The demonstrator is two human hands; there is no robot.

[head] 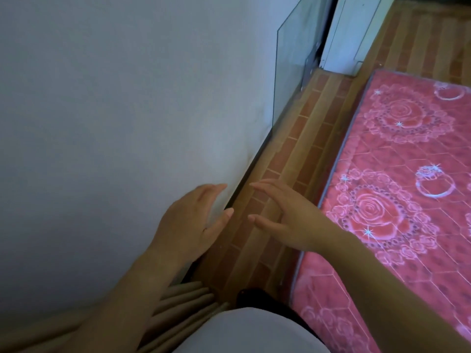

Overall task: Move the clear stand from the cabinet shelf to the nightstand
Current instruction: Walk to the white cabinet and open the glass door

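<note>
Hands up front, both empty: left hand (193,220) spread beside the wall (114,123), right hand (285,215) spread over the brick-pattern floor (313,138), fingertips nearly meeting. Pink rose mattress (407,187) lies to the right. A clear pane (290,67) leans on the wall beyond; whether that's the stand, I can't tell.

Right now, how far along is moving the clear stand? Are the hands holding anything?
Nothing looks done yet. Both hands are empty: the left hand and right hand hover open, fingers spread, over the brick-pattern floor beside the wall. A clear glass panel leans against the wall. No cabinet shelf, stand or nightstand can be identified, so grasping, carrying and placing all remain.
</note>
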